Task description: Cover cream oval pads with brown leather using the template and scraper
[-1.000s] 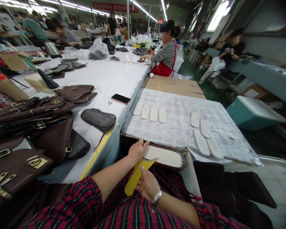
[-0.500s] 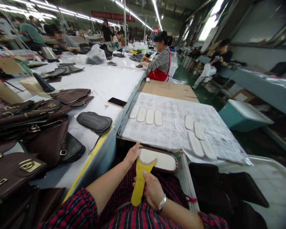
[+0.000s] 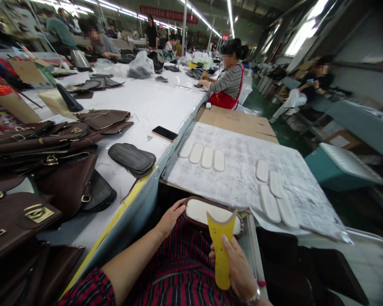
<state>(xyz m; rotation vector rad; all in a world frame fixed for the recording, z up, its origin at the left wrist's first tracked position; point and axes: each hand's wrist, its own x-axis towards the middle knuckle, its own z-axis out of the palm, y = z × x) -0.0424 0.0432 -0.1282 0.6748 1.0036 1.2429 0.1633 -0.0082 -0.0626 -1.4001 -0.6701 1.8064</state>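
Left of the person stretches one white table (image 3: 140,102); beside it lies one stained pale work surface (image 3: 239,165), with one cardboard sheet (image 3: 236,121) at its far end. Just off that surface's near edge, over the person's lap, is one oblong brown piece (image 3: 197,211), round-ended, its flat white panel ringed by a dark brown rim that puckers at the right end. Of the two hands, the left hand (image 3: 171,217) is closed on the piece's left end, and the right hand (image 3: 239,267) is clamped round the handle of one yellow tool (image 3: 221,250), whose wide end has a concave notch between two points and overlaps the panel; I cannot tell whether they touch. One phone (image 3: 164,133) lies near the table's edge. Smallest are eight white pads (image 3: 207,158), four in a row, four grouped farther right
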